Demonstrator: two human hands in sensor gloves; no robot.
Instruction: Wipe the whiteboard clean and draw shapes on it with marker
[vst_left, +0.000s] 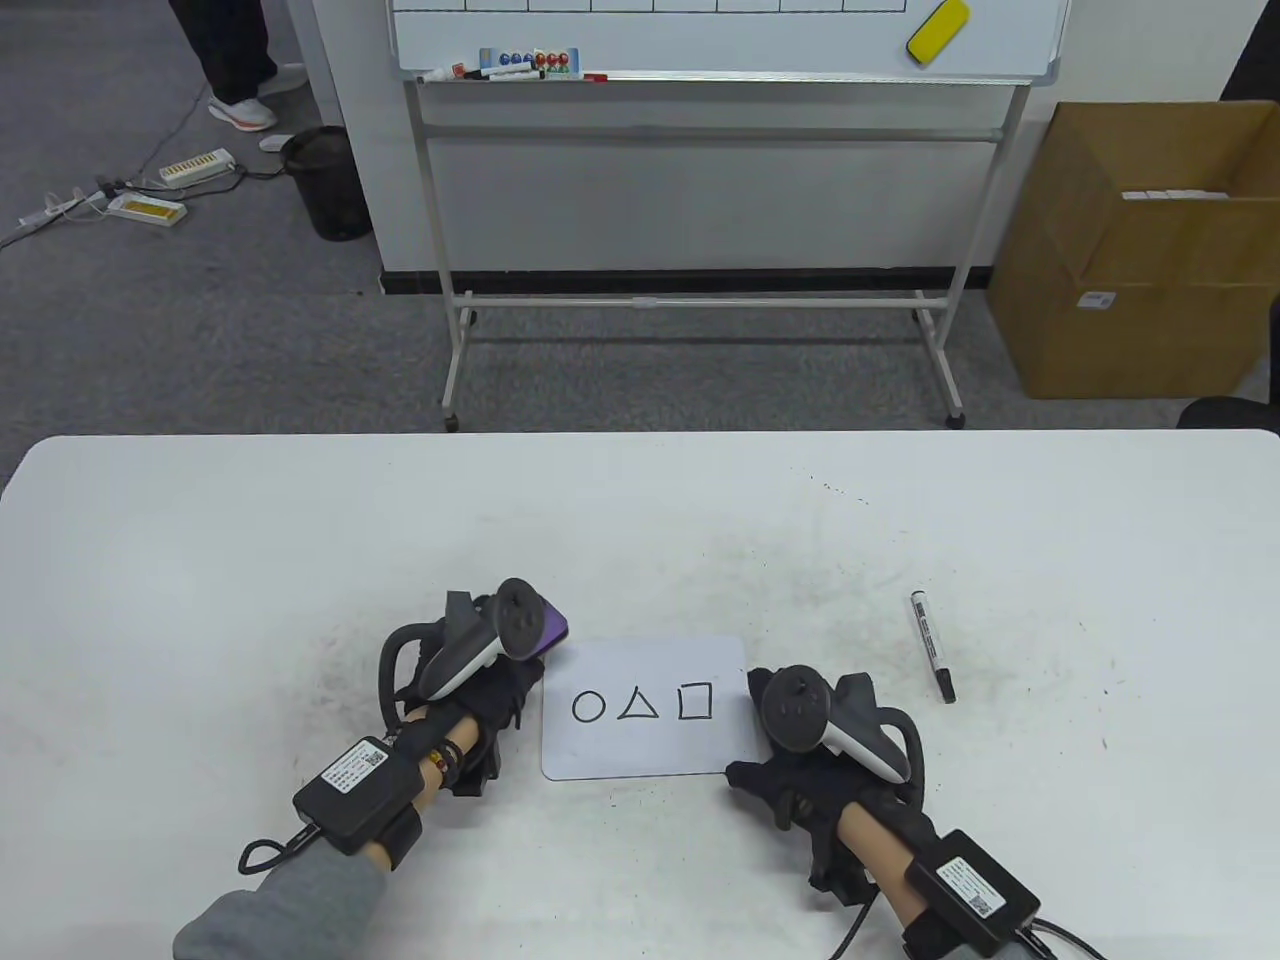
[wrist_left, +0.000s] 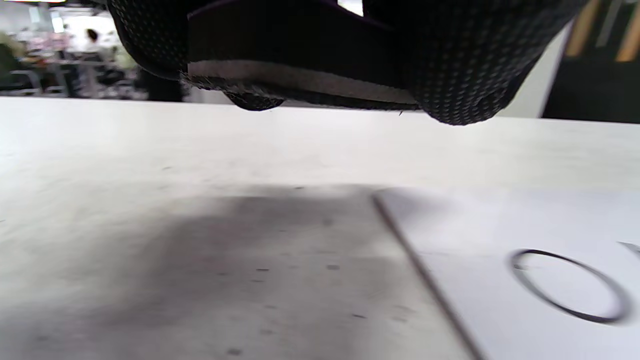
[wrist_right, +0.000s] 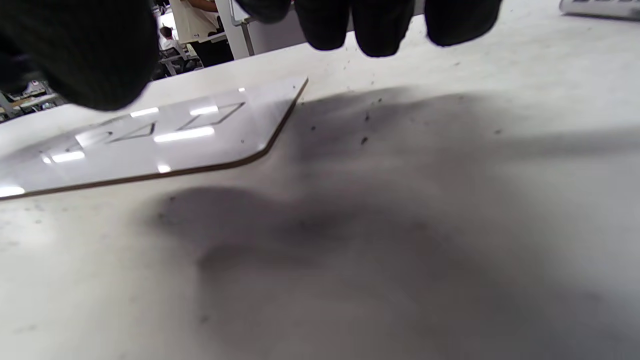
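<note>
White and scuffed with dark specks, the table (vst_left: 300, 520) stands on grey carpet, with a tall standing whiteboard (vst_left: 720, 40) behind it, a yellow eraser (vst_left: 938, 32) stuck to its face and markers and magnets in its tray. A cardboard box (vst_left: 1130, 250) stands at the right, a black bin (vst_left: 325, 180) and power strips at the left.

Near the table's front edge lies the small whiteboard (vst_left: 645, 708), its long axis running left to right. On it, in black line, sit a circle (vst_left: 588, 706), a triangle (vst_left: 638, 705) and a square (vst_left: 695, 701), in that order from left to right. A black-and-white marker (vst_left: 932, 646) lies well to the right of the board, its long axis running away from the person, black cap end toward them; the print on its barrel is too small to read.

The left hand (vst_left: 480, 690) rests just beside the board's left edge and grips a board eraser (wrist_left: 300, 82), purple on top, its felt face held just above the table. The right hand (vst_left: 800, 770) hovers at the board's lower right corner, fingers (wrist_right: 377, 25) loosely bent and holding nothing. Labels on the forearm packs are unreadable.
</note>
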